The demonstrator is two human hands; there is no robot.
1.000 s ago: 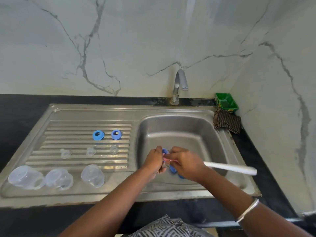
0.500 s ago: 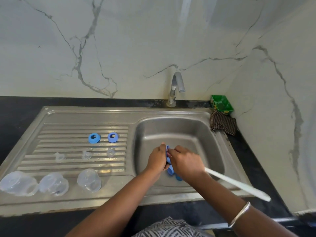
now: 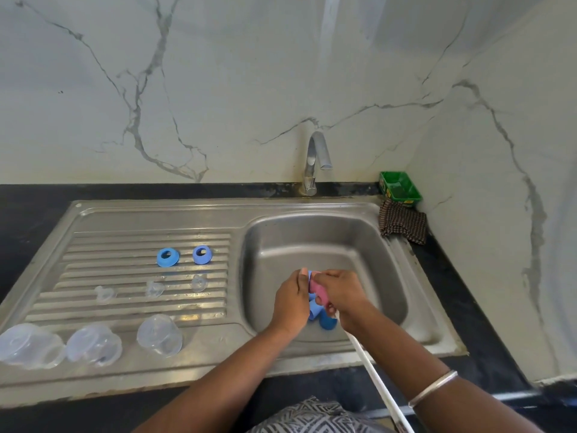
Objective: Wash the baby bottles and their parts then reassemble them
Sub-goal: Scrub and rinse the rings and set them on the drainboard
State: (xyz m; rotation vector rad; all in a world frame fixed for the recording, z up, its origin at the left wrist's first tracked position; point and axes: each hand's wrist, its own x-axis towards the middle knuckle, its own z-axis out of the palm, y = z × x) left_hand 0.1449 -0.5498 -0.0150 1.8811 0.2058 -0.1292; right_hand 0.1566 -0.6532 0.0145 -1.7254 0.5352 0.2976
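Steel sink (image 3: 415, 307) set in a dark counter: over the basin's near side, the left hand (image 3: 290, 303) grips a blue bottle part (image 3: 315, 310) while the right hand (image 3: 338, 292) holds a pink-headed brush (image 3: 320, 292) against it — white handle trailing nearward. Three clear bottles (image 3: 93, 343) line the drainboard's near edge; beyond them teats (image 3: 154, 288), then two blue collars (image 3: 184, 256).

- The light is soft and even, quite bright, with a pale vertical glare on the marble wall (image 3: 327, 42).
- The steel sink (image 3: 327, 245) gives dull reflections.
- Shadows are weak.
- Straight edges bend near the borders from the wide lens.
- The focus is slightly soft.
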